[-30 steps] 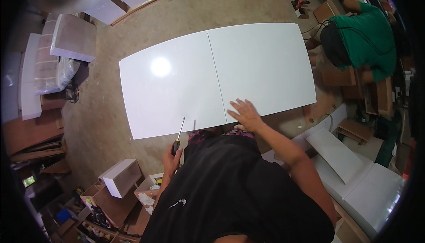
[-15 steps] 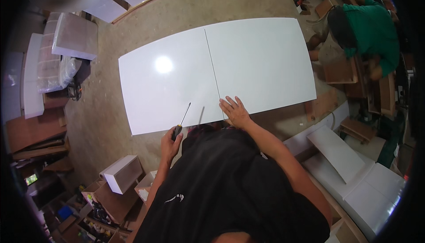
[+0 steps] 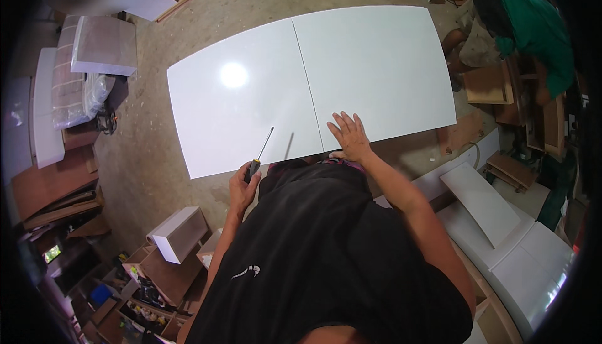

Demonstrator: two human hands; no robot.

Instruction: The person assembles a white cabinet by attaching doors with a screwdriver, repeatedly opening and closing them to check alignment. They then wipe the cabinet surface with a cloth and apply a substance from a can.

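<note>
a loose, softly creased black cloth t-shirt (image 3: 345, 237) covers the torso, with a rounded neckline and a small curved white mark (image 3: 248, 272) on its left chest. dark, pinkish-purple patterned fabric legwear (image 3: 350, 164) shows past it. the left hand (image 3: 241, 187) and right hand (image 3: 352, 141) are bare.

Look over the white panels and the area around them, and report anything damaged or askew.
No spill or damage stands out on the white panels; the bright spot looks like glare. Only the loose white board at lower right looks askew, lying slantwise over the white unit.
</note>
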